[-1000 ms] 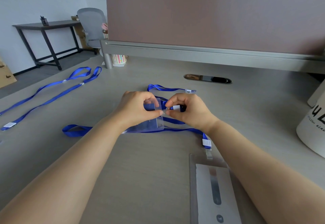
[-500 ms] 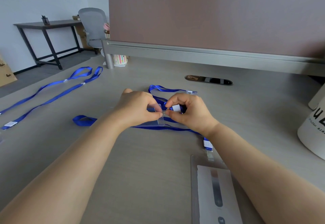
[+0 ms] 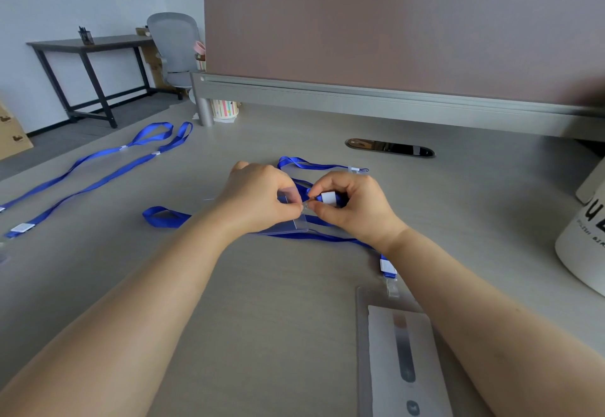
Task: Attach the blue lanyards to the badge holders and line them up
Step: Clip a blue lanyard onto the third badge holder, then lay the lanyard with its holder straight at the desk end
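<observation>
Head view: mid-counter, on the grey wood-grain counter (image 3: 294,312), the left hand (image 3: 258,200) pinches the top edge of a clear plastic badge holder (image 3: 296,225). The right hand (image 3: 353,207) pinches the white-clasped end of a blue fabric lanyard (image 3: 165,217) against it. The small clip could miss its slot, or the slick holder could slip loose.

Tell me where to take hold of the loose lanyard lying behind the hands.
Pinch the loose lanyard at its white clasp, coming from the right: the clasp lies flat and free, pointing right, while the strap doubles back into the tangle.
</observation>
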A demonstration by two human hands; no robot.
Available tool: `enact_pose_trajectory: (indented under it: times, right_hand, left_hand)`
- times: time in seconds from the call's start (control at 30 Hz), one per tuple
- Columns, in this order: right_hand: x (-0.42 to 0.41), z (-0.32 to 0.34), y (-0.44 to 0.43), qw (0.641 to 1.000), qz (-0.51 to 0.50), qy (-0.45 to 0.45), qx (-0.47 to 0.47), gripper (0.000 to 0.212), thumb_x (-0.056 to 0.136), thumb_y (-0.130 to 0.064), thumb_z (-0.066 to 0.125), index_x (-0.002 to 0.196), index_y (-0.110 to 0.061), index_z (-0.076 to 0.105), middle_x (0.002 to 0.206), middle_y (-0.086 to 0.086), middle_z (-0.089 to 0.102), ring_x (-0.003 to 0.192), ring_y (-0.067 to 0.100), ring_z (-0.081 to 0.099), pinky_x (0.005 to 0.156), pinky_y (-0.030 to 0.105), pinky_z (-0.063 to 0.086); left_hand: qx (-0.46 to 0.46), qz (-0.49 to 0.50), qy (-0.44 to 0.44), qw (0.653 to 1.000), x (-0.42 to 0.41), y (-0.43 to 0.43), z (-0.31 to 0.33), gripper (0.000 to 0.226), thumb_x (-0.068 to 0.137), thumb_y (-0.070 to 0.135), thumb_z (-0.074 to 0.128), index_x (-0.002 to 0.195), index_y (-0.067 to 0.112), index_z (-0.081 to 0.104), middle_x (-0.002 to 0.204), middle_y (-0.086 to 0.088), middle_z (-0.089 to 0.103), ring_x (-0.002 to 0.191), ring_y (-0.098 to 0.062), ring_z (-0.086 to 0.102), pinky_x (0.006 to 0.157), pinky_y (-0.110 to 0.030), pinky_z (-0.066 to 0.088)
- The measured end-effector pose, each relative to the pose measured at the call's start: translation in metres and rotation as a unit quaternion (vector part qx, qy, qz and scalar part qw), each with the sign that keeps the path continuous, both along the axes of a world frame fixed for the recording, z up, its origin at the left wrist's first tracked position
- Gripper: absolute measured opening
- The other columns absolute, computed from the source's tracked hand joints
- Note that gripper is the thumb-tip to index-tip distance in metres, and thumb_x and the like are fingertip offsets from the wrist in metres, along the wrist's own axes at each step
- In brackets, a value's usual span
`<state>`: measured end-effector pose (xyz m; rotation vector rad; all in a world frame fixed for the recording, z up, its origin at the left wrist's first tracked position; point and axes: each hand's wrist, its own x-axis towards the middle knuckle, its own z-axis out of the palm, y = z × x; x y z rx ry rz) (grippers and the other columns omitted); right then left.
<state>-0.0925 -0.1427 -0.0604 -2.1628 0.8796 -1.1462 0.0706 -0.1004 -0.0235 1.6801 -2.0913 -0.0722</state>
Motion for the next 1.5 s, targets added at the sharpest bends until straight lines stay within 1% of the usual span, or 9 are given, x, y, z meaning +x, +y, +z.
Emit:
enact_pose_trajectory:
  times: [0.3,0.47,0.57,0.73,0.87,1.07,1.2,1.33,1.5]
  right_hand:
    - [0.002,0.0,0.001,1.0,-0.012,-0.011,0.008,0.011,0.073,0.003,0.069,0.078,-0.007,0.067,0.072,-0.017,0.061,0.067,-0.01,0.058,0.066,0.005,0.043]
    - [-0.002,0.005,0.0,0.997,0.006,-0.042,0.072,0.016,0.075,-0.004,0.072,0.084,-0.016,0.065,0.073,-0.002,0.068,0.061,-0.004,0.057,0.065,0.007,0.039]
    - [-0.007,0.008,-0.003,0.991,0.015,-0.048,0.126,0.016,0.078,-0.012,0.07,0.087,-0.024,0.064,0.074,0.019,0.068,0.065,0.01,0.057,0.072,0.024,0.046]
    - [-0.011,0.016,-0.002,0.989,0.057,-0.009,0.139,0.012,0.087,-0.012,0.059,0.076,-0.011,0.065,0.065,-0.001,0.057,0.051,-0.001,0.05,0.056,0.01,0.042]
    - [-0.01,0.027,-0.008,0.981,0.046,0.079,0.173,0.026,0.088,-0.027,0.059,0.065,-0.013,0.062,0.051,-0.01,0.049,0.052,0.006,0.036,0.055,0.019,0.031]
    - [0.009,0.052,-0.01,0.981,0.045,0.092,0.164,0.034,0.09,-0.032,0.054,0.062,-0.013,0.051,0.061,0.003,0.038,0.059,0.016,0.033,0.058,0.024,0.029]
    - [0.035,0.055,-0.007,0.973,0.11,0.107,0.174,0.025,0.09,-0.018,0.052,0.076,0.002,0.056,0.069,0.006,0.05,0.068,0.018,0.038,0.067,0.027,0.03]
    - [0.072,0.048,0.0,0.95,0.181,0.186,0.173,0.023,0.089,-0.034,0.055,0.083,-0.014,0.063,0.077,-0.003,0.071,0.076,0.024,0.051,0.078,0.038,0.046]
    - [0.119,0.043,0.014,0.936,0.249,0.154,0.197,0.008,0.088,-0.018,0.06,0.082,-0.018,0.066,0.068,0.0,0.065,0.069,0.006,0.061,0.083,0.019,0.046]
  left_hand:
    - [-0.008,-0.014,0.032,0.999,-0.002,0.0,0.0,0.013,0.074,0.02,0.065,0.063,0.025,0.064,0.059,0.017,0.053,0.074,-0.015,0.056,0.078,-0.028,0.036]
    - [0.005,-0.026,0.073,0.997,0.008,-0.003,0.001,0.008,0.074,0.025,0.069,0.066,0.025,0.07,0.058,0.017,0.06,0.064,0.003,0.054,0.057,-0.016,0.036]
    - [0.03,-0.037,0.112,0.993,0.017,-0.004,0.005,0.01,0.073,0.025,0.071,0.064,0.027,0.068,0.06,0.014,0.066,0.062,-0.001,0.057,0.063,-0.026,0.046]
    - [0.094,-0.078,0.189,0.974,0.033,-0.001,0.015,0.017,0.074,0.018,0.073,0.081,0.031,0.065,0.051,0.014,0.059,0.048,-0.001,0.045,0.058,-0.019,0.037]
    - [0.099,-0.069,0.212,0.97,0.046,0.001,0.024,0.011,0.07,0.037,0.071,0.071,0.026,0.068,0.052,0.012,0.052,0.051,-0.003,0.042,0.059,-0.022,0.035]
    - [0.151,-0.047,0.193,0.968,0.071,0.019,0.033,0.015,0.076,0.034,0.07,0.069,0.02,0.072,0.053,0.008,0.052,0.051,-0.004,0.04,0.054,-0.017,0.031]
    - [0.172,-0.001,0.196,0.965,0.097,0.034,0.031,0.012,0.08,0.027,0.068,0.073,0.017,0.072,0.053,0.01,0.056,0.052,0.001,0.046,0.06,-0.017,0.037]
    - [0.15,0.045,0.249,0.956,0.128,0.051,0.024,0.015,0.082,0.027,0.066,0.067,0.025,0.068,0.055,0.016,0.061,0.055,0.005,0.053,0.069,-0.022,0.04]
    - [0.128,0.076,0.282,0.948,0.154,0.08,0.027,0.013,0.08,0.027,0.069,0.069,0.02,0.069,0.061,0.011,0.062,0.062,0.0,0.054,0.072,-0.017,0.04]
